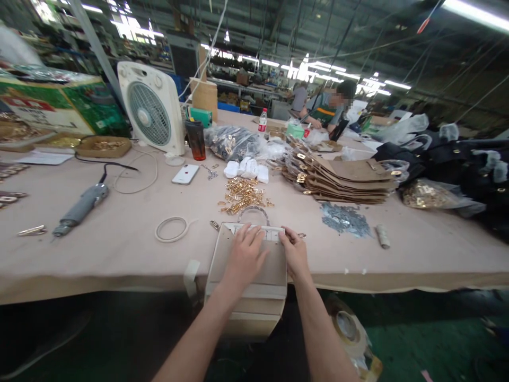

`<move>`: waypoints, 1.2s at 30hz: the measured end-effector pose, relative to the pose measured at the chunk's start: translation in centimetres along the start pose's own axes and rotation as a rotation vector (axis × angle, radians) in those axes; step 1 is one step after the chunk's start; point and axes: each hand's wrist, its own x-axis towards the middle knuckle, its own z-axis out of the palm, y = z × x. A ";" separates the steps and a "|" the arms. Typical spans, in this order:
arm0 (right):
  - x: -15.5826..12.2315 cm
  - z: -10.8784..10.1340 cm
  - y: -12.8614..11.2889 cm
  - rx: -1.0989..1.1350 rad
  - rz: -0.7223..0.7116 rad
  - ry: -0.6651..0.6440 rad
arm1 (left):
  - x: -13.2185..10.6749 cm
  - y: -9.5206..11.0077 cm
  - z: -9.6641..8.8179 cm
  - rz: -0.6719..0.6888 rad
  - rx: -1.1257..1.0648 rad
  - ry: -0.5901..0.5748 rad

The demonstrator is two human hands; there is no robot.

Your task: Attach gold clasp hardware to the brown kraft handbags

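A beige, unfinished handbag body (274,265) lies partly on the table's front edge and hangs over it toward me. Along its top runs a white strip (272,234) with dark marks. My left hand (247,252) rests on the strip and panel, fingers stretched out. At the top right corner, my right hand (295,250) pinches the edge between thumb and fingers. A rounded handle (253,213) shows just beyond the top edge, with a metal clasp (215,225) at the left corner. Past it lies a heap of gold hardware (244,195).
Left are a tape roll (172,229), an electric screwdriver (81,210), a phone (185,174), a tumbler (195,140) and a fan (151,109). Right are stacked brown panels (350,178), grey metal pieces (345,219) and a thread spool (382,236). A co-worker (328,109) sits beyond.
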 end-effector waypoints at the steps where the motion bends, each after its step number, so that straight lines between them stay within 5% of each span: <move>1: 0.1 -0.2 -0.1 -0.110 -0.048 0.000 | 0.4 -0.4 0.3 -0.018 0.018 -0.012; 5: 0.4 -1.1 -0.3 -0.443 -0.250 0.024 | 1.4 -2.1 0.5 -0.070 0.068 -0.028; 10: 0.1 -1.6 -0.4 -0.600 -0.535 0.095 | 1.8 -2.4 -0.1 -0.093 0.091 -0.031; 13: -0.1 -1.4 -0.4 -0.651 -0.640 0.014 | 1.9 -2.3 0.0 -0.117 0.090 -0.031; 18: 0.0 -0.9 0.3 -0.529 -0.574 -0.148 | 2.5 -3.4 -0.5 -0.116 0.065 -0.049; 28: 0.8 -0.3 1.0 -0.567 -0.526 -0.163 | 2.7 -5.2 -1.4 -0.167 0.011 -0.029; 36: 0.3 -0.1 1.0 -0.587 -0.521 -0.144 | 1.9 -7.1 -3.2 0.003 -0.174 -0.063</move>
